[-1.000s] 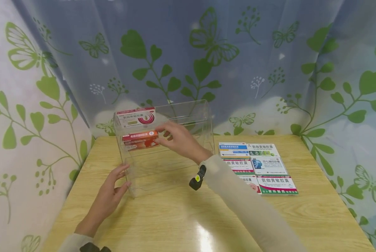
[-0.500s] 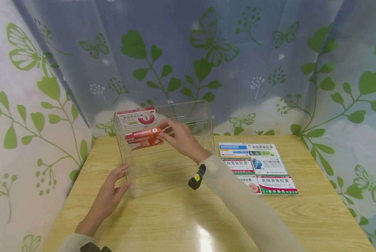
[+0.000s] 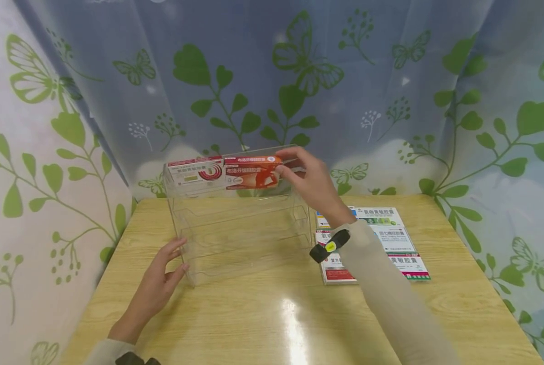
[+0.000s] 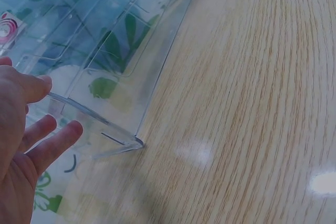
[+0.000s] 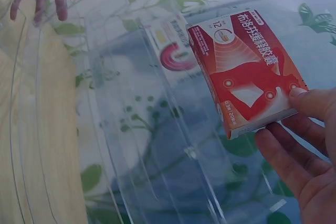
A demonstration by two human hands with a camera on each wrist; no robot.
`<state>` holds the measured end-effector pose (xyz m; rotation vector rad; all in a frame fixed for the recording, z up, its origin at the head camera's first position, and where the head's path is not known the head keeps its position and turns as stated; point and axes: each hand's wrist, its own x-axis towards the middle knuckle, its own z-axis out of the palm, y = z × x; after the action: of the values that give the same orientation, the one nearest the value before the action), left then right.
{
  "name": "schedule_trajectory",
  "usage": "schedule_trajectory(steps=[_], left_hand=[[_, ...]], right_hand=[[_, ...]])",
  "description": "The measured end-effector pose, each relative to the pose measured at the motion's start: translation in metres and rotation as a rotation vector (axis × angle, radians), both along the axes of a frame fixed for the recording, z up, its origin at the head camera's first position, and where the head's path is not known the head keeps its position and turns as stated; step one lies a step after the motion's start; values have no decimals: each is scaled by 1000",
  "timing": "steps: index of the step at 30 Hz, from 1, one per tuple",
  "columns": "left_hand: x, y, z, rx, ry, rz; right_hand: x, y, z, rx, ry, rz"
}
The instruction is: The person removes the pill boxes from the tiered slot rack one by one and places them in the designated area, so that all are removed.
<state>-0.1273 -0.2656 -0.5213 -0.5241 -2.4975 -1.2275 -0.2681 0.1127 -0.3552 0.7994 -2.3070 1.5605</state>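
Observation:
A clear plastic tiered rack (image 3: 254,244) stands on the table. In the head view, my left hand (image 3: 155,279) is at its left side; in the left wrist view, the thumb and fingers (image 4: 58,142) pinch the side panel's edge. My right hand (image 3: 313,180) pinches the right end of a red-orange medicine box (image 3: 251,173) between thumb and fingers. That box is at the top tier, right beside a white medicine box (image 3: 196,173) with red rings. I cannot tell whether the held box (image 5: 244,72) touches the tier.
Several white medicine boxes (image 3: 395,238) lie in rows on the wooden table (image 3: 235,319), right of the rack and partly hidden by the right forearm. A blue curtain (image 3: 249,66) with green leaves hangs behind the rack.
My right hand has lifted the red-orange box out of the tier below and carried it up and right, to beside the white box. The left hand has stayed at the rack's side.

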Motion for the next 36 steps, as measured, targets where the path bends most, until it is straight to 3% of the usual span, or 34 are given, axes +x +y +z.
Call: schedule_trajectory(steps=[8,13,20,24,30,36], left_hand=[[0,-2,-2,0,-3,5],[0,-1,-2,5,-8,4],[0,-1,-1,-5,-23,7],[1,0,0,5,-17,9],[2,-1,-1,10,-21,7],[0,-2,-2,9,-23,-3]], right_hand=[[13,71,-4,108,-30,-120],[28,117,-18,207,-49,-201],[60,172,-48,315,-125,-280],[77,197,-65,359,-189,-288],[101,221,-88,389,-275,-235],[123,233,-118,407,-427,-190]])
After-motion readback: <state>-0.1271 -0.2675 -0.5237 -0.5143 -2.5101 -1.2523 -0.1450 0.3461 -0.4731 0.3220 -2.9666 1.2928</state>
